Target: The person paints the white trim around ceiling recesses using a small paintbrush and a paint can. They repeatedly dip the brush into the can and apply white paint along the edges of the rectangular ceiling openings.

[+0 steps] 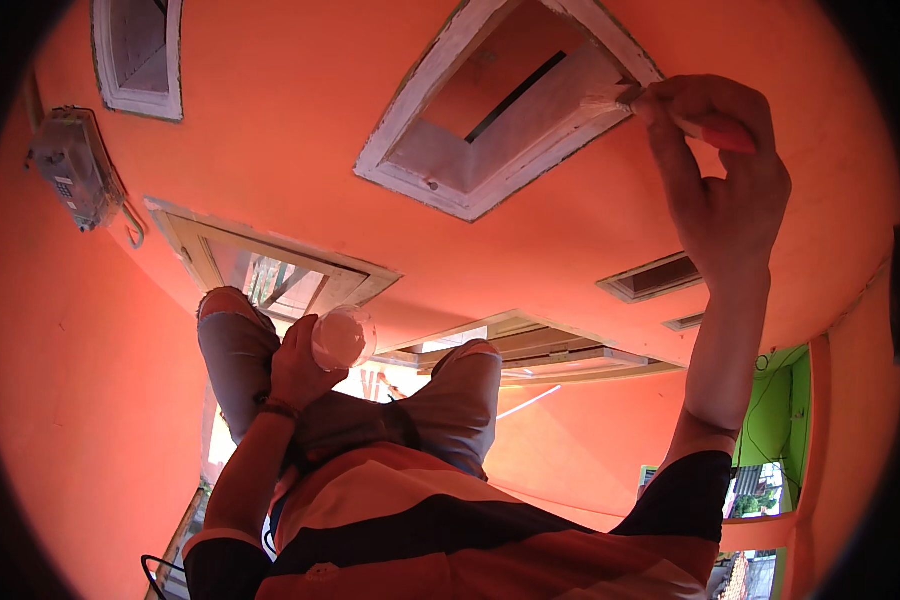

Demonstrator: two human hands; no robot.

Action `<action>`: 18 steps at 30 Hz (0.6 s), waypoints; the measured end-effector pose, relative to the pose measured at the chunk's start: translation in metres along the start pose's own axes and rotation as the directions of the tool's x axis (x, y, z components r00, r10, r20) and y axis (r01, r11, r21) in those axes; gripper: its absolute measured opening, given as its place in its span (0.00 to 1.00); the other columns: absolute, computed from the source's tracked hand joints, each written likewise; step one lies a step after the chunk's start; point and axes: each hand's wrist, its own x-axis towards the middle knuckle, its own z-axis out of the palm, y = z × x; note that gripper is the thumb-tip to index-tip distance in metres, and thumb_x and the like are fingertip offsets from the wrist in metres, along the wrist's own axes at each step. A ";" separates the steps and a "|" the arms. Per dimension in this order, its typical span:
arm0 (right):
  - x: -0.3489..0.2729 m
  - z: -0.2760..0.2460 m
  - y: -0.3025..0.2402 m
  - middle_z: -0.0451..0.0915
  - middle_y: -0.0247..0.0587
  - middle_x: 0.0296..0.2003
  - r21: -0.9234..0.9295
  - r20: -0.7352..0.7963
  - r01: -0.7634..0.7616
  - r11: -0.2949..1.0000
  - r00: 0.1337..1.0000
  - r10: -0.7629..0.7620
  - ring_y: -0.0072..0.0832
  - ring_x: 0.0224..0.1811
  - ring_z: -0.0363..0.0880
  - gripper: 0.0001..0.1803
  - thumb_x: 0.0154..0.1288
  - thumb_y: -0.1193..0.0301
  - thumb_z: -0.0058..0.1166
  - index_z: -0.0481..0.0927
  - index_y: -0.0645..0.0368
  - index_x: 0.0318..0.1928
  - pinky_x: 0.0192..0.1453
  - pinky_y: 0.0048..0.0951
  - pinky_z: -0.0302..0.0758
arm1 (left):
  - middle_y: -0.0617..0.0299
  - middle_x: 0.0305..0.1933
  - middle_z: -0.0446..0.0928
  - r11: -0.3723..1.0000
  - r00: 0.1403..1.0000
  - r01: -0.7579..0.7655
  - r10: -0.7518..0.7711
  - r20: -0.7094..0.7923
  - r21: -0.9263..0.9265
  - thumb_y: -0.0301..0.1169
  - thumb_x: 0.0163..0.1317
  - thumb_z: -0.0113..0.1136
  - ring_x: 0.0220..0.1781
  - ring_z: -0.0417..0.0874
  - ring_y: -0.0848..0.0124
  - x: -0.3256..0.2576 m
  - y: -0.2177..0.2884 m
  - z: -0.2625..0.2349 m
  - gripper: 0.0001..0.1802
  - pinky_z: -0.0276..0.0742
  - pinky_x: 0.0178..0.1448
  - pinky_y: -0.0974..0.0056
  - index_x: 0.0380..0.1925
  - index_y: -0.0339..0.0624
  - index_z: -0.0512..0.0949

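Far left, wall fixture: a grey box (70,168) is mounted on the orange wall (290,110), well apart from both hands.
Upper left opening: a small vent frame (138,55) with white-painted edges is set in the same wall.
Lower left opening: a window frame (270,262) lies below it, near the person's raised knees.
Left hand: the left hand (295,368) rests on the lap, fingers curled around a small pale cup (342,338).
Cup position: held low and close to the body, mouth tilted towards the camera; contents cannot be told. Judged to be parked there so that it stays steady and within reach of the brush.
Centre opening: a rectangular vent frame (500,110) is recessed in the wall, its rim coated white.
Right hand: the right hand (720,170) is raised at arm's length, fingers pinching a paintbrush (660,108) by its red handle.
Brush position: the pale bristles touch the right edge of the central frame. The fingertip hold near the ferrule is judged to favour fine control along the narrow rim.
Right side: two slatted vents (660,277) sit below the raised forearm.
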 end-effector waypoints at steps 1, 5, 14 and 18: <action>0.000 -0.005 0.004 0.85 0.41 0.42 -0.045 -0.044 -0.001 0.999 0.999 -0.001 0.29 0.43 0.86 0.19 0.61 0.86 0.67 0.74 0.59 0.48 0.46 0.27 0.83 | 0.48 0.57 0.78 1.000 1.000 0.003 -0.003 0.001 0.000 0.38 0.34 0.81 0.57 0.82 0.48 -0.001 0.001 -0.001 0.50 0.84 0.58 0.50 0.62 0.44 0.69; -0.003 0.005 -0.006 0.84 0.38 0.38 0.082 -0.165 0.105 0.991 0.982 -0.091 0.33 0.39 0.85 0.17 0.58 0.83 0.68 0.78 0.56 0.46 0.41 0.30 0.83 | 0.48 0.57 0.78 1.000 1.000 0.013 -0.013 0.019 -0.013 0.38 0.34 0.81 0.58 0.81 0.48 0.001 0.000 -0.001 0.50 0.84 0.59 0.50 0.62 0.44 0.69; -0.017 0.009 -0.002 0.83 0.45 0.41 0.065 -0.171 0.224 0.973 0.963 -0.210 0.39 0.38 0.84 0.17 0.52 0.85 0.67 0.80 0.59 0.41 0.36 0.34 0.83 | 0.47 0.58 0.77 0.999 0.998 0.034 -0.034 0.056 -0.002 0.39 0.33 0.82 0.59 0.80 0.47 0.001 0.002 -0.002 0.52 0.83 0.59 0.49 0.63 0.44 0.68; -0.024 0.009 -0.006 0.80 0.49 0.43 0.139 -0.052 0.202 0.969 0.979 -0.197 0.37 0.38 0.84 0.18 0.51 0.87 0.68 0.78 0.59 0.40 0.36 0.33 0.83 | 0.47 0.58 0.77 0.999 0.997 0.046 -0.046 0.064 0.011 0.39 0.33 0.82 0.59 0.81 0.47 0.001 0.003 -0.004 0.52 0.83 0.59 0.49 0.63 0.43 0.68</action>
